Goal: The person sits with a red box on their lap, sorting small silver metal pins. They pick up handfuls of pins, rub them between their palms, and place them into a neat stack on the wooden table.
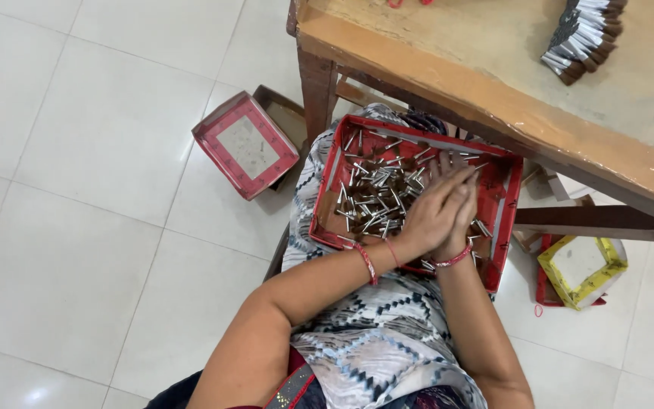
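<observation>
Left hand [427,214] and right hand [457,220] pressed together, fingers closed on thin stick [457,179] over red tray [328,198]

At centre frame, the left hand [427,214] and right hand [459,208] press together over a shallow red cardboard tray [327,198] of small brown-and-silver sticks [376,198]; a wooden table [448,72] fills the upper right.
</observation>
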